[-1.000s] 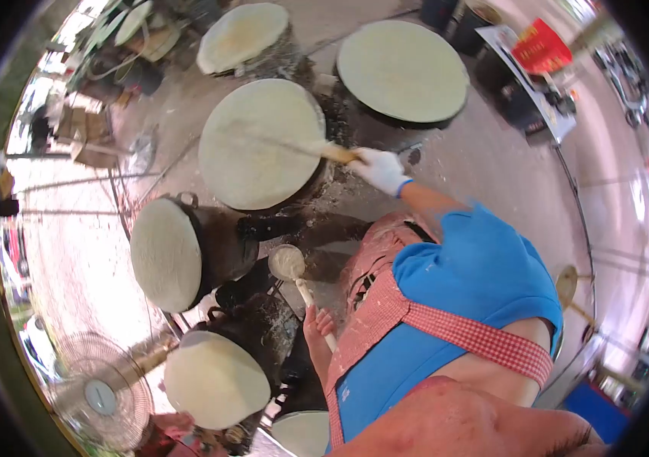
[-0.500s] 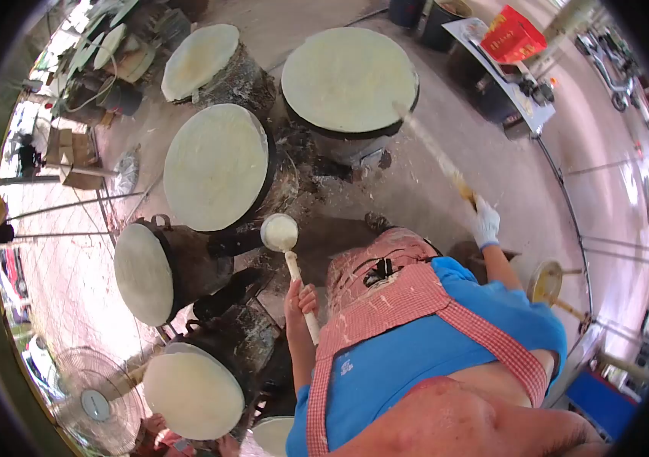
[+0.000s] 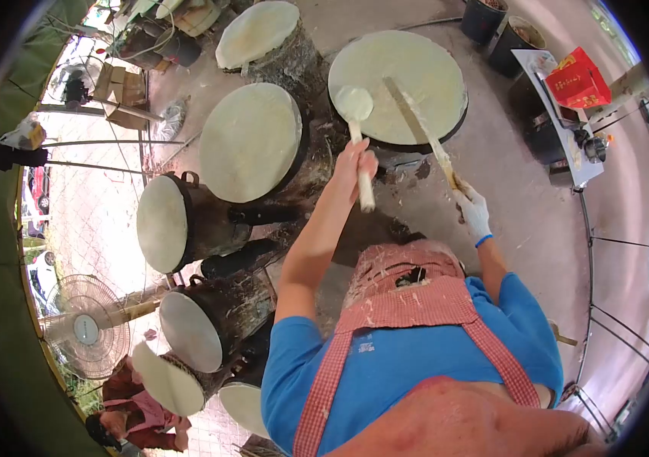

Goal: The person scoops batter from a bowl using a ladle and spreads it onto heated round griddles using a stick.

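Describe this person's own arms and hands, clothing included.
The left hand is bare, with no glove. The right hand wears a white glove with a blue edge at the wrist. Both forearms are uncovered below short blue sleeves; no marking shows on the glove.

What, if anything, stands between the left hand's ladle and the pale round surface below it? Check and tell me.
Nothing visible does: the ladle in the left hand shows over the pale round surface. The flat stick in the right hand crosses that surface too, but to the ladle's right.
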`<state>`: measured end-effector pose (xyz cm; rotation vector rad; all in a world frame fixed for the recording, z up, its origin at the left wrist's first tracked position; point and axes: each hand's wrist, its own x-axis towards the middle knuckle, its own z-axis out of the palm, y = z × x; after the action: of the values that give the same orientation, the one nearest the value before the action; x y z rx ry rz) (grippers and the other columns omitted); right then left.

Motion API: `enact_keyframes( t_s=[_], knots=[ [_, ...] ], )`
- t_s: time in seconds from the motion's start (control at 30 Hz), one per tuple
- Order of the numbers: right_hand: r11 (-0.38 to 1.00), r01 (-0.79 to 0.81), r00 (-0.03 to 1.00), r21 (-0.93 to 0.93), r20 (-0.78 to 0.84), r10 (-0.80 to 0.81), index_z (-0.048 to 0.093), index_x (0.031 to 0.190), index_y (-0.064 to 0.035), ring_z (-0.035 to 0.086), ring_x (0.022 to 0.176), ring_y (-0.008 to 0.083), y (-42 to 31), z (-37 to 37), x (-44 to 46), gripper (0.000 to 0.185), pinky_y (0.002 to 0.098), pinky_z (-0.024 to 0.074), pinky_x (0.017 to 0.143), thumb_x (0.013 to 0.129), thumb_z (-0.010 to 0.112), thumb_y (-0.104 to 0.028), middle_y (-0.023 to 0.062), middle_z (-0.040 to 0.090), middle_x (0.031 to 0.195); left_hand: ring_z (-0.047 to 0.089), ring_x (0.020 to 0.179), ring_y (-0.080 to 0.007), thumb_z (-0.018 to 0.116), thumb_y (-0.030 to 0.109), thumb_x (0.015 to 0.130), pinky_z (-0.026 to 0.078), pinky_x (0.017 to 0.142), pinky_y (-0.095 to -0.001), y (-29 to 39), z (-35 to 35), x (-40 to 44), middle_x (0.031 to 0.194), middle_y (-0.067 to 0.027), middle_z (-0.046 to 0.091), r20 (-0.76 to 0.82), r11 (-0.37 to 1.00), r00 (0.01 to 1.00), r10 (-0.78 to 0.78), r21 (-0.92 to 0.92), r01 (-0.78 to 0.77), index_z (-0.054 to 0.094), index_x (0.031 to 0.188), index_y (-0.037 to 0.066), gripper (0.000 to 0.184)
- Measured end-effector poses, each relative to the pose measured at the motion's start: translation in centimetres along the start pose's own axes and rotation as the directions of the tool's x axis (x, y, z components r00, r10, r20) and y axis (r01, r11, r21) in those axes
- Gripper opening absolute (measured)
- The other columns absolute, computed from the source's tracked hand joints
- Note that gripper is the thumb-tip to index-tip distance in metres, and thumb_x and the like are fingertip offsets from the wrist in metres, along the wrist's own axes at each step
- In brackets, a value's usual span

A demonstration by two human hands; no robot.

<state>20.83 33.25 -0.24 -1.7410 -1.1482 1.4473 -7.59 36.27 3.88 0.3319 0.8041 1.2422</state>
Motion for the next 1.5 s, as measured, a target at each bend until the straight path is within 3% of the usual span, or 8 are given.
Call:
enact_keyframes(
  t_s=[0.4, 0.53, 0.6, 0.67, 0.93, 1.03, 1.33, 1.5],
  knots=[
    [0.565, 0.198, 0.944, -0.801, 0.0, -0.331, 0.061, 0.107, -0.0158, 0.058, 0.072, 0.0377, -1.0, 2.6, 2.7, 0.035, 0.0433, 0.0466, 0.064, 0.081, 0.055, -0.038, 0.0217, 0.06, 0.08, 0.031, 0.036, -0.0113, 0.044, 0.014, 0.087, 0.028, 0.033, -0.0231, -0.8, -1.2, 8.3, 0.052, 0.0012, 0.028, -0.42, 0.979, 0.899, -0.124, -0.199, 0.042, 0.026, 0.074, 0.008, 0.023],
    [0.706, 0.32, 0.915, -0.632, 0.012, -0.404, 0.061, 0.105, -0.0146, 0.06, 0.072, 0.0361, -0.5, 4.4, 2.8, 0.033, 0.0432, 0.0463, 0.065, 0.083, 0.053, -0.038, 0.0198, 0.062, 0.08, 0.03, 0.038, -0.0091, 0.047, 0.013, 0.086, 0.028, 0.033, -0.0222, -0.4, -3.5, 7.9, 0.058, 0.0003, 0.031, -0.302, 0.914, 0.929, -0.212, -0.398, 0.079, 0.033, 0.08, 0.008, 0.016],
    [0.64, 0.325, 0.914, -0.696, 0.056, -0.402, 0.062, 0.105, -0.0147, 0.061, 0.071, 0.0351, -1.7, 4.1, 2.4, 0.033, 0.0426, 0.0465, 0.064, 0.083, 0.052, -0.038, 0.02, 0.062, 0.079, 0.03, 0.04, -0.0066, 0.049, 0.019, 0.089, 0.027, 0.033, -0.0193, 2.7, -5.5, 4.9, 0.055, 0.0032, 0.029, 0.371, 0.567, 0.893, -0.255, -0.691, 0.448, 0.041, 0.082, 0.007, 0.016],
    [0.711, 0.123, 0.964, -0.692, -0.088, -0.253, 0.06, 0.108, -0.0144, 0.061, 0.074, 0.0345, -3.2, 2.2, 2.0, 0.034, 0.0417, 0.0463, 0.065, 0.083, 0.053, -0.036, 0.0209, 0.062, 0.08, 0.028, 0.039, -0.004, 0.051, 0.022, 0.09, 0.024, 0.032, -0.018, 3.6, -4.1, -2.4, 0.053, 0.0052, 0.029, 0.005, 0.99, 0.999, -0.032, -0.135, 0.033, 0.045, 0.074, 0.009, 0.021],
    [0.787, 0.415, 0.901, -0.456, 0.087, -0.425, 0.058, 0.114, -0.0094, 0.063, 0.069, 0.0228, 0.3, 5.4, 2.8, 0.038, 0.0311, 0.0453, 0.062, 0.08, 0.06, -0.027, 0.0165, 0.065, 0.079, 0.03, 0.036, -0.0042, 0.049, 0.033, 0.09, 0.023, 0.029, -0.0208, 0.4, -13.6, -12.0, 0.055, 0.0016, 0.037, 0.386, 0.676, 0.904, -0.183, -0.618, 0.401, 0.049, 0.11, 0.015, 0.027],
    [1.0, -0.009, 0.943, -0.02, 0.331, 0.015, 0.058, 0.113, -0.0027, 0.052, 0.051, 0.0105, -2.7, 3.0, 3.5, 0.039, 0.0235, 0.0374, 0.045, 0.08, 0.061, -0.024, 0.0047, 0.055, 0.061, 0.028, 0.035, -0.0056, 0.045, 0.034, 0.092, 0.026, 0.027, -0.0204, -0.2, -10.7, -19.9, 0.059, 0.0006, 0.04, -0.259, 0.931, 0.953, -0.159, -0.359, 0.058, 0.045, 0.101, 0.026, 0.012],
    [0.817, 0.51, 0.276, -0.268, 0.951, 0.139, 0.052, 0.122, -0.0049, 0.034, 0.041, 0.0016, -8.3, 22.8, 3.2, 0.04, 0.0184, 0.0293, 0.033, 0.083, 0.057, -0.012, -0.0065, 0.044, 0.058, 0.024, 0.04, -0.0034, 0.055, 0.019, 0.087, 0.02, 0.032, -0.0181, -18.6, -7.7, -27.4, 0.055, 0.0042, 0.028, -0.786, 0.36, 0.592, -0.178, -0.612, -0.704, 0.038, 0.101, 0.023, 0.022],
    [0.424, 0.9, -0.23, 0.099, 0.935, 0.27, 0.06, 0.11, -0.0024, 0.052, 0.059, 0.0115, -6.0, 27.7, 2.7, 0.034, 0.0267, 0.0428, 0.056, 0.081, 0.058, -0.019, 0.007, 0.061, 0.076, 0.027, 0.038, -0.0044, 0.056, 0.018, 0.086, 0.021, 0.032, -0.0183, -28.5, 7.8, -26.8, 0.054, 0.0039, 0.031, -0.99, -0.015, 0.13, 0.053, -0.131, -0.991, 0.04, 0.096, 0.023, 0.02]
  ],
)
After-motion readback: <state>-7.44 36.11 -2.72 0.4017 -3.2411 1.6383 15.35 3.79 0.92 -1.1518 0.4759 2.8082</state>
